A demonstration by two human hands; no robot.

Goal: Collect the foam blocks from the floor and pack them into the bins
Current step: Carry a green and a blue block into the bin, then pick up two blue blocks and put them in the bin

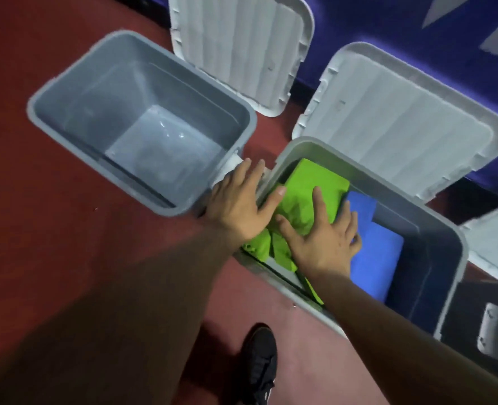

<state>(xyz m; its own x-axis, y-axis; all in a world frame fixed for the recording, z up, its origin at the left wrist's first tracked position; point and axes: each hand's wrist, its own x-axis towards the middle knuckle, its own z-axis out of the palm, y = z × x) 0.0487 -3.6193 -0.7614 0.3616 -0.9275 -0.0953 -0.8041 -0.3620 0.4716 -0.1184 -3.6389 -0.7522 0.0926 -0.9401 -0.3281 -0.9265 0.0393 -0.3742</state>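
Two grey plastic bins stand on the red floor. The left bin [66, 92] holds nothing. The right bin [458, 252] holds a green foam block [312, 185] with crumpled green pieces below it, and blue foam blocks [379, 258] beside them. My left hand [239, 203] lies flat with straight fingers over the right bin's left rim, its thumb touching the green block. My right hand [326, 241] presses down with spread fingers on the green foam, its outer fingers reaching onto the blue block.
Two pale grey lids [242, 45] [402, 124] lean against a dark blue wall behind the bins. A third bin's corner [496, 325] shows at the right edge. My black shoe [259, 363] stands on the floor in front of the right bin.
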